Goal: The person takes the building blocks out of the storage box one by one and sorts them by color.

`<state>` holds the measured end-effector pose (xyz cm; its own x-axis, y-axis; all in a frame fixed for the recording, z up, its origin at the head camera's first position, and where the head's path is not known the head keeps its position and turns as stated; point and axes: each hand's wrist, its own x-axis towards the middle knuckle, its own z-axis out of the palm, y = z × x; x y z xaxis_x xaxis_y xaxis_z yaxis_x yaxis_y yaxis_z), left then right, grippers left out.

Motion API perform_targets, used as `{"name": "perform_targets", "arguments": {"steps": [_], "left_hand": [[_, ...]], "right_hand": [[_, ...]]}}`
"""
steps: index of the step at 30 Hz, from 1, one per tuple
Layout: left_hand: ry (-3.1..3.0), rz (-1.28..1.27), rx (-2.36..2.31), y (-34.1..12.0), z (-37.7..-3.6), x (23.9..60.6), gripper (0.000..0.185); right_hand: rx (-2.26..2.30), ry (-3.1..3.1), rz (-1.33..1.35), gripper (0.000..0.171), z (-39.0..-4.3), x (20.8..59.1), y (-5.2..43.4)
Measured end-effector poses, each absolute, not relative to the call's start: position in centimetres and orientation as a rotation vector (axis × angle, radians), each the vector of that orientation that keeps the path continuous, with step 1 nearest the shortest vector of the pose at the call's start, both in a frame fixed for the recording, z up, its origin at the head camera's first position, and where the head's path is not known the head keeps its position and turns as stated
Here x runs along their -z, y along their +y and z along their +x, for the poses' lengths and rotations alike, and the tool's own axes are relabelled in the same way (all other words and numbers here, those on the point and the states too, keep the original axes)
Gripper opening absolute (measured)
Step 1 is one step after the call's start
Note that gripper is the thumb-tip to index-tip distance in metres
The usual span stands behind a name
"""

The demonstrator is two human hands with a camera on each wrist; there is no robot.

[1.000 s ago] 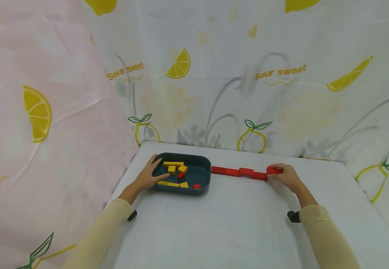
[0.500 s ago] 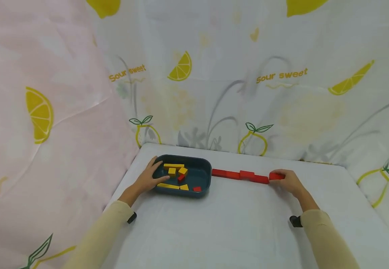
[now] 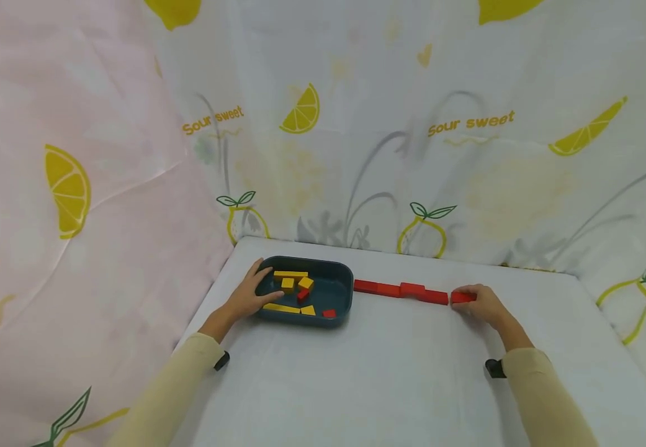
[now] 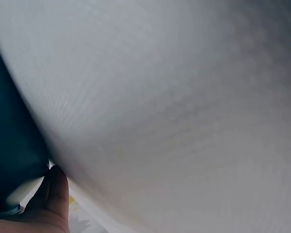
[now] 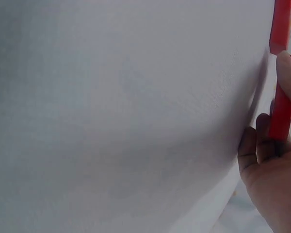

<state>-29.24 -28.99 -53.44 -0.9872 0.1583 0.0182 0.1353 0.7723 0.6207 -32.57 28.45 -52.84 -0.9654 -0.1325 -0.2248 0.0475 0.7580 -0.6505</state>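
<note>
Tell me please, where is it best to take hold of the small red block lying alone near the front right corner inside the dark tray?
Probably pinch the small red block by its two short sides, coming straight down from above. It lies flat close to the front wall of the tray, so a sideways approach looks blocked. The yellow wedge beside it leaves only a small gap, so narrow fingertips suit better.

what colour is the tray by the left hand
Dark teal tray; the head view shows it best.

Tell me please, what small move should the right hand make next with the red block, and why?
Probably slide the red block left until it meets the red row: the right hand grips it on the table, with a small gap.
</note>
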Motion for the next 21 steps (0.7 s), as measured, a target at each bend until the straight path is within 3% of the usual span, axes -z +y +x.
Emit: {"name": "perform_targets", "arguments": {"steps": [21], "left_hand": [[2.928, 0.281, -1.001, -29.2, -29.8, 53.4, 0.089]], "right_hand": [[1.041, 2.634, -0.022, 0.05, -34.3, 54.2, 28.8]]}}
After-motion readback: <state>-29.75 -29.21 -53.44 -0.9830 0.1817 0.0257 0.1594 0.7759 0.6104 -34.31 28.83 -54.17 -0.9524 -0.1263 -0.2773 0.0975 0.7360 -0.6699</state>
